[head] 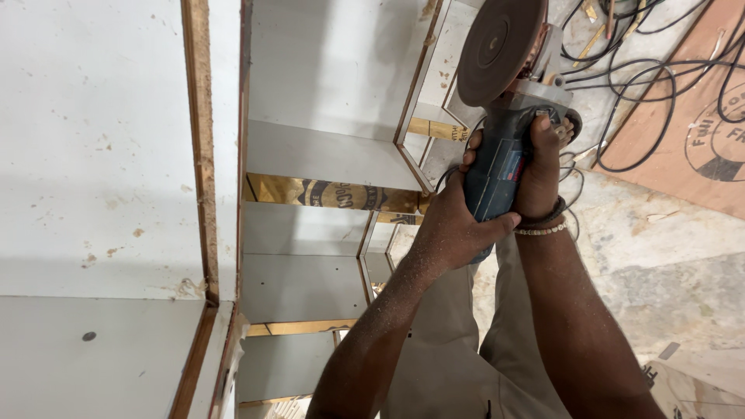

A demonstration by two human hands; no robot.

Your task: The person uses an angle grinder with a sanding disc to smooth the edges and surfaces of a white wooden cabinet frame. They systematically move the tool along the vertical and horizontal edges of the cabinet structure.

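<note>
Both hands clamp an angle grinder (504, 147) beside a white cabinet (326, 155).
Rigid, probably heavy: left hand (454, 229) fingers and right hand (543, 174) fingers wrap its blue body.

Labels/markings only:
- Red-and-white rectangular label (514, 167) on the side of the blue tool body, partly covered by the fingers.
- Brown board (683, 116) on the floor, top right: large black round stamp with lettering, cut off by the frame edge.
- Golden-brown strip (334, 194) between the white cabinet panels, centre: black circular printed emblem.
- Pale printed sheet (691, 388), bottom right corner, mostly out of frame.

No screens or signs.
</note>
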